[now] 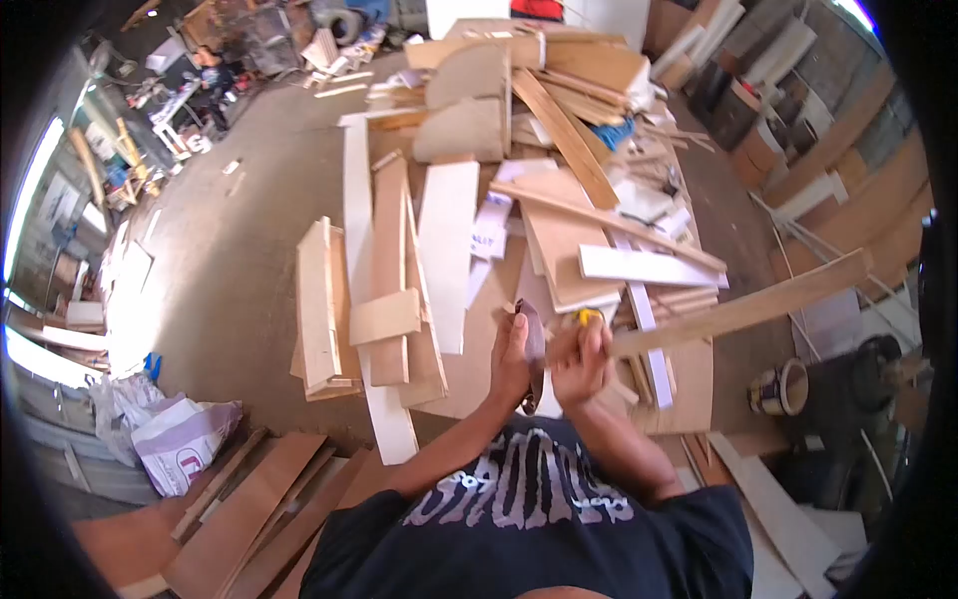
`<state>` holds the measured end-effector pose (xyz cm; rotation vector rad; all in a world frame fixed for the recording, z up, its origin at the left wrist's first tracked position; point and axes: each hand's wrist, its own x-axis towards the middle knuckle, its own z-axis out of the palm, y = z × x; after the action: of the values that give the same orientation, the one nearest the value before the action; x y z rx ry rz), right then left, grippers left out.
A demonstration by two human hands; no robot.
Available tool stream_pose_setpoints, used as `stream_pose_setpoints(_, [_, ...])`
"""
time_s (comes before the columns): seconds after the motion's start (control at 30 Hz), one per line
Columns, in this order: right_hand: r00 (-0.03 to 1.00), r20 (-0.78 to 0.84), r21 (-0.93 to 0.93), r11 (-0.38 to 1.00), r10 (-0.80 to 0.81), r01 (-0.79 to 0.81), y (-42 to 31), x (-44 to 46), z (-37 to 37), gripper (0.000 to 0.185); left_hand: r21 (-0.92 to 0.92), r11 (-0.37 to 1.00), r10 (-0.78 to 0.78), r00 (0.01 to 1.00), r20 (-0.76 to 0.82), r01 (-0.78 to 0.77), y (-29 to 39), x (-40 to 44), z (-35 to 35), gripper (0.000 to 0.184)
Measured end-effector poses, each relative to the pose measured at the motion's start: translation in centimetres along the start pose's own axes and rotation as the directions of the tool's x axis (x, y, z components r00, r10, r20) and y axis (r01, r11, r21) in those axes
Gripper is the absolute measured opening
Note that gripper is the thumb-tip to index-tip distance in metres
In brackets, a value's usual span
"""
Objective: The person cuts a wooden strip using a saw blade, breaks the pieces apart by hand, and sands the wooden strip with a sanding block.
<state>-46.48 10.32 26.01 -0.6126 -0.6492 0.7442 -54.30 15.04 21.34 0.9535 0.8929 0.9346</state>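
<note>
My left hand (510, 361) is closed around a dark brown curved piece (535, 349) with a shiny surface, held upright before my chest; its exact kind I cannot make out. Close beside it, my right hand (584, 367) is closed on a long wooden strip (748, 301), which sticks out far to the right and slants upward. The strip's near end is blurred and reaches toward the brown piece; whether they touch I cannot tell. A small yellow thing (589, 316) shows at the top of my right fist.
A worktable (689, 419) ahead carries a heap of loose boards, among them a white board (639, 267) and a pale plank (569, 135). Brown panels (249, 499) lie at lower left near a plastic sack (185, 444). A bucket (778, 389) stands right; a person (212, 85) is far left.
</note>
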Motion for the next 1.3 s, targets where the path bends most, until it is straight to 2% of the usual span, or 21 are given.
stream_pose_setpoints(0.03, [0.999, 0.041, 0.065, 0.998, 0.006, -0.009, 0.0, -0.7, -0.1, 0.032, 0.146, 0.986, 0.089, 0.995, -0.033, -0.084, -0.5, 0.6, -0.3, 0.047])
stream_pose_setpoints(0.1, [0.997, 0.067, 0.057, 0.998, -0.038, 0.034, -0.1, 0.1, -0.4, 0.032, 0.144, 0.989, 0.054, 0.994, -0.095, -0.039, -2.8, 0.7, 0.0, 0.048])
stream_pose_setpoints(0.17, [0.995, 0.008, -0.064, 0.993, -0.095, 0.095, -0.8, 1.9, -0.4, 0.036, 0.302, 0.899, 0.331, 0.944, 0.003, -0.317, -0.8, -1.7, 1.3, 0.049])
stream_pose_setpoints(0.27, [0.995, -0.034, 0.025, 0.996, -0.089, 0.090, -0.5, 2.6, -0.9, 0.035, 0.214, 0.973, 0.089, 0.996, -0.029, -0.081, -1.2, -1.8, 1.9, 0.047])
stream_pose_setpoints(0.3, [0.998, 0.001, -0.064, 0.996, -0.062, 0.062, -0.8, 2.0, -1.3, 0.035, 0.217, 0.971, 0.114, 0.993, -0.042, -0.102, -0.9, -1.4, 1.9, 0.047])
stream_pose_setpoints(0.37, [0.996, 0.077, -0.077, 0.996, -0.047, 0.053, -1.1, 0.9, -1.9, 0.034, 0.170, 0.985, 0.041, 0.985, -0.165, -0.013, -0.5, -0.7, 2.5, 0.042])
stream_pose_setpoints(0.43, [0.996, 0.074, -0.030, 0.998, -0.056, 0.059, -1.3, 1.8, -2.2, 0.034, 0.113, 0.992, 0.067, 0.985, -0.158, -0.050, -0.8, -1.1, 3.5, 0.037])
stream_pose_setpoints(0.5, [0.997, 0.057, 0.013, 0.999, -0.050, 0.049, -1.6, 2.8, -2.9, 0.034, 0.265, 0.942, 0.228, 0.973, -0.047, -0.208, -0.7, -2.6, 4.6, 0.034])
stream_pose_setpoints(0.53, [0.998, 0.011, -0.027, 0.998, -0.063, 0.063, -1.6, 4.0, -3.4, 0.033, 0.131, 0.979, 0.167, 0.982, -0.089, -0.154, -2.8, -2.2, 5.1, 0.032])
stream_pose_setpoints(0.63, [0.997, -0.008, -0.014, 0.997, -0.075, 0.075, -2.0, 4.1, -4.4, 0.032, 0.020, 0.985, 0.171, 0.984, -0.050, -0.170, -3.9, -1.1, 5.2, 0.036])
stream_pose_setpoints(0.67, [0.997, -0.018, -0.086, 0.993, -0.078, 0.076, -2.0, 3.3, -4.6, 0.032, 0.209, 0.971, 0.144, 0.979, -0.145, -0.112, -2.7, -1.0, 5.4, 0.042])
stream_pose_setpoints(0.8, [0.993, 0.096, -0.013, 0.997, -0.071, 0.072, -2.7, 3.6, -4.4, 0.029, 0.315, 0.949, 0.115, 0.959, -0.261, -0.028, -2.9, -0.6, 5.7, 0.046])
stream_pose_setpoints(0.83, [0.991, 0.121, 0.017, 0.999, -0.048, 0.046, -2.6, 3.9, -4.4, 0.028, 0.318, 0.948, 0.120, 0.955, -0.272, -0.029, -3.6, -0.7, 5.7, 0.046])
stream_pose_setpoints(0.87, [0.992, 0.086, 0.062, 0.994, -0.092, 0.087, -1.8, 4.9, -4.7, 0.029, 0.283, 0.952, 0.176, 0.963, -0.204, -0.114, -4.4, -1.0, 5.8, 0.046])
stream_pose_setpoints(0.9, [0.998, 0.040, -0.021, 0.999, -0.048, 0.049, -2.0, 5.5, -4.2, 0.029, 0.243, 0.950, 0.231, 0.963, -0.137, -0.194, -4.1, -1.3, 6.0, 0.046])
stream_pose_setpoints(0.97, [0.999, 0.047, 0.077, 0.997, 0.017, -0.021, -2.1, 5.7, -3.6, 0.029, 0.162, 0.979, 0.155, 0.971, -0.180, -0.126, -3.5, -1.7, 5.9, 0.046])
stream_pose_setpoints(1.03, [0.994, 0.106, 0.091, 0.996, 0.009, -0.019, -2.1, 4.4, -3.2, 0.029, 0.324, 0.942, 0.183, 0.947, -0.264, -0.092, -0.8, -1.5, 5.8, 0.045])
stream_pose_setpoints(1.1, [0.986, 0.168, 0.091, 0.996, -0.001, -0.015, -1.9, 3.6, -3.6, 0.029, 0.283, 0.949, 0.217, 0.942, -0.257, -0.141, -1.5, -0.1, 4.9, 0.046])
stream_pose_setpoints(1.17, [0.994, 0.107, 0.027, 0.999, 0.016, -0.019, -0.7, 3.9, -3.7, 0.029, 0.320, 0.945, 0.157, 0.948, -0.276, -0.063, -2.8, 0.7, 4.1, 0.044])
stream_pose_setpoints(1.2, [0.993, 0.100, 0.048, 0.997, -0.059, 0.054, -0.6, 5.0, -2.8, 0.028, 0.309, 0.933, 0.249, 0.950, -0.190, -0.183, -3.1, 0.7, 4.1, 0.044])
stream_pose_setpoints(1.3, [1.000, -0.005, 0.032, 0.999, -0.029, 0.030, 0.2, 6.3, -1.9, 0.029, 0.195, 0.970, 0.185, 0.962, -0.202, -0.145, -3.6, 0.4, 4.4, 0.044])
